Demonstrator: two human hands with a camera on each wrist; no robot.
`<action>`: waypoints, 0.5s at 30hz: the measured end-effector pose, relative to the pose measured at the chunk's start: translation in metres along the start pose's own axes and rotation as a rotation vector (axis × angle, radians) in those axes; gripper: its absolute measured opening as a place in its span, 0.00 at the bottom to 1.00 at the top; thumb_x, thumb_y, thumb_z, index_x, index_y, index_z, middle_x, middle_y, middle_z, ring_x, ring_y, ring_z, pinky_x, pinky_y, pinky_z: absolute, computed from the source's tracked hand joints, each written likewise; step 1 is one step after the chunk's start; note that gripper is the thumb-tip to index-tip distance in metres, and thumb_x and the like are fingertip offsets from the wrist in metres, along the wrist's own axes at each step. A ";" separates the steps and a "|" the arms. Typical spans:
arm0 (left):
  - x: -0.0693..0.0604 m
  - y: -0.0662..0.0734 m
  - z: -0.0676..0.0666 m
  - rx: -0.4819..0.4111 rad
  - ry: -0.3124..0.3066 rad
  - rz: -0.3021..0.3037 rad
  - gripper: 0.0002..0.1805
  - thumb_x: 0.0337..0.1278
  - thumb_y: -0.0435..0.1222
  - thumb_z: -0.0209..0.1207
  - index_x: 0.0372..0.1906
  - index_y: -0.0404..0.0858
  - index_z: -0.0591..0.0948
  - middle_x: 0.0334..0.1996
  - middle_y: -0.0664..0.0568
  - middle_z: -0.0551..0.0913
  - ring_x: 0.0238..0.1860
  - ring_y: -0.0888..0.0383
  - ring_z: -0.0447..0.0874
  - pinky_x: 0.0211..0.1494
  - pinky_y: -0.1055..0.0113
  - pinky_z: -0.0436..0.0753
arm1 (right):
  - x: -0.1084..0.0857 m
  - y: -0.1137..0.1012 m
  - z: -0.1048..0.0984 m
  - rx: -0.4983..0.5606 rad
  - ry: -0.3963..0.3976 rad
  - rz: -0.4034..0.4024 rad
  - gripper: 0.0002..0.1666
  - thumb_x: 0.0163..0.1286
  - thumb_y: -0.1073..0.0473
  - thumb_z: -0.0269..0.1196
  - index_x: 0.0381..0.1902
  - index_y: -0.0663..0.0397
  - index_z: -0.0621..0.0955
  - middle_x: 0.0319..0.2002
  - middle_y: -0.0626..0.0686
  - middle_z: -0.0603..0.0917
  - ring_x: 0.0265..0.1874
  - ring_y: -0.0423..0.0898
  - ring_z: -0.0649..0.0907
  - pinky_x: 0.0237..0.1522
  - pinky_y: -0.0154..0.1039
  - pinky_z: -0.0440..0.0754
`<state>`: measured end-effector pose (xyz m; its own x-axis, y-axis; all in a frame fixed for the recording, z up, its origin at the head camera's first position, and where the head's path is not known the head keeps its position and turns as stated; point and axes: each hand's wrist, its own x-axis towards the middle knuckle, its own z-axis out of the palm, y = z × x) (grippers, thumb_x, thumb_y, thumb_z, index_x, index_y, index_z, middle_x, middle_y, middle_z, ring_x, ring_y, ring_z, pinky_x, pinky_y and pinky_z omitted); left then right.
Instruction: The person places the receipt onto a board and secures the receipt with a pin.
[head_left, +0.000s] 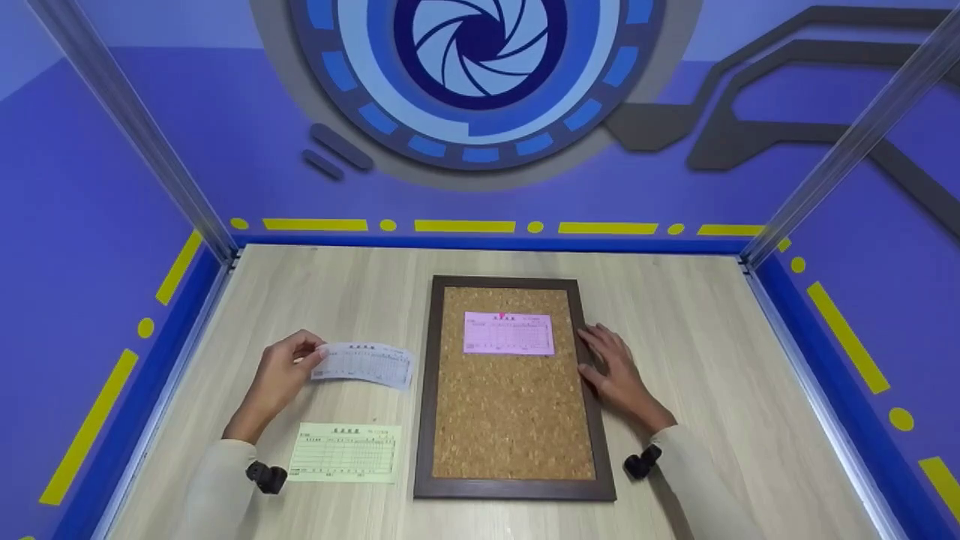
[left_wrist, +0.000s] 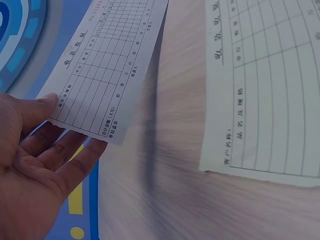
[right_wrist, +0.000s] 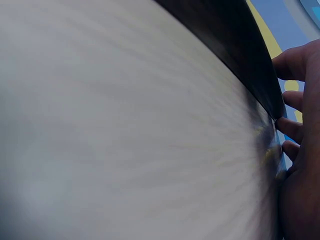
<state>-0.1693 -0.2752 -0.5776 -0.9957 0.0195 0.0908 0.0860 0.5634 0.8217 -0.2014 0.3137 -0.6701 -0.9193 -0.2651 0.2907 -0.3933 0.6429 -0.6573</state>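
Between thumb and fingers my left hand (head_left: 282, 375) pinches the left end of a white receipt slip (head_left: 365, 365), lifted off the table and bowed; the left wrist view shows the printed slip (left_wrist: 107, 65) in this grip. Right of it lies a framed cork board (head_left: 514, 420) with a dark brown frame. A pink receipt slip (head_left: 508, 334) is on its upper part, with a small red pin (head_left: 502, 316) at the slip's top edge. My right hand (head_left: 616, 375) touches the frame's right edge, fingers extended; the right wrist view shows fingertips against the dark frame (right_wrist: 235, 45).
A pale green receipt slip (head_left: 345, 453) lies flat on the wooden table (head_left: 337, 292), left of the board and nearer to me. Blue-purple panels (head_left: 97, 225) with yellow marks enclose the table at the back and both sides.
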 end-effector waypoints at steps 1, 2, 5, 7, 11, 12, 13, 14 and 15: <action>0.000 0.001 0.000 -0.001 -0.002 0.003 0.04 0.77 0.24 0.62 0.48 0.30 0.86 0.50 0.39 0.90 0.59 0.43 0.88 0.68 0.45 0.83 | 0.000 0.000 0.000 0.001 -0.003 0.002 0.38 0.76 0.56 0.69 0.78 0.64 0.75 0.78 0.70 0.72 0.82 0.74 0.62 0.79 0.77 0.50; 0.000 0.002 0.000 -0.001 -0.003 0.006 0.04 0.77 0.24 0.62 0.48 0.30 0.86 0.50 0.39 0.90 0.59 0.43 0.88 0.67 0.46 0.83 | 0.000 0.000 0.000 0.000 -0.004 0.003 0.38 0.76 0.55 0.69 0.78 0.65 0.75 0.78 0.70 0.72 0.82 0.73 0.62 0.79 0.77 0.50; 0.000 0.005 -0.001 -0.004 -0.002 0.015 0.04 0.77 0.24 0.62 0.48 0.31 0.86 0.50 0.40 0.90 0.59 0.44 0.89 0.65 0.54 0.85 | 0.000 -0.001 0.000 0.003 -0.003 -0.006 0.39 0.75 0.55 0.70 0.78 0.66 0.75 0.78 0.71 0.72 0.81 0.74 0.63 0.79 0.77 0.51; -0.001 0.008 -0.001 -0.003 0.000 0.020 0.04 0.77 0.25 0.62 0.47 0.31 0.86 0.50 0.40 0.90 0.58 0.45 0.89 0.63 0.62 0.84 | -0.001 -0.001 0.000 0.002 -0.002 -0.011 0.39 0.75 0.55 0.70 0.78 0.66 0.75 0.78 0.71 0.72 0.81 0.74 0.63 0.78 0.77 0.51; -0.001 0.013 -0.002 0.002 0.008 0.031 0.03 0.77 0.26 0.63 0.47 0.31 0.86 0.49 0.41 0.90 0.56 0.46 0.89 0.59 0.68 0.84 | -0.001 0.001 0.000 0.003 0.001 -0.015 0.39 0.74 0.55 0.70 0.78 0.66 0.75 0.77 0.72 0.72 0.81 0.75 0.63 0.78 0.77 0.51; -0.001 0.014 -0.003 0.005 0.010 0.034 0.03 0.77 0.26 0.63 0.47 0.31 0.86 0.49 0.42 0.90 0.56 0.46 0.89 0.59 0.66 0.84 | -0.001 0.001 0.001 0.003 0.002 -0.016 0.39 0.74 0.55 0.70 0.78 0.66 0.75 0.77 0.72 0.72 0.81 0.75 0.63 0.78 0.77 0.51; -0.001 0.015 -0.003 0.003 0.012 0.036 0.03 0.77 0.26 0.63 0.46 0.31 0.86 0.48 0.42 0.91 0.56 0.46 0.90 0.60 0.66 0.84 | -0.001 0.001 0.001 0.003 0.002 -0.018 0.39 0.74 0.56 0.70 0.77 0.66 0.75 0.77 0.72 0.72 0.81 0.75 0.63 0.78 0.77 0.51; -0.001 0.016 -0.003 0.005 0.014 0.040 0.03 0.77 0.25 0.63 0.46 0.31 0.86 0.48 0.42 0.91 0.56 0.46 0.90 0.59 0.66 0.84 | -0.001 0.001 0.001 0.002 0.003 -0.020 0.39 0.74 0.56 0.70 0.77 0.67 0.75 0.77 0.72 0.72 0.81 0.75 0.63 0.78 0.77 0.51; -0.001 0.016 -0.003 0.006 0.016 0.043 0.03 0.77 0.25 0.63 0.46 0.31 0.86 0.48 0.42 0.91 0.55 0.47 0.90 0.59 0.67 0.84 | 0.000 0.002 0.001 0.000 0.006 -0.023 0.38 0.74 0.56 0.70 0.77 0.67 0.75 0.77 0.72 0.73 0.80 0.75 0.63 0.78 0.77 0.51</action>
<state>-0.1670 -0.2687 -0.5629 -0.9904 0.0302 0.1352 0.1284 0.5669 0.8137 -0.2017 0.3143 -0.6719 -0.9100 -0.2757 0.3096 -0.4142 0.6365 -0.6507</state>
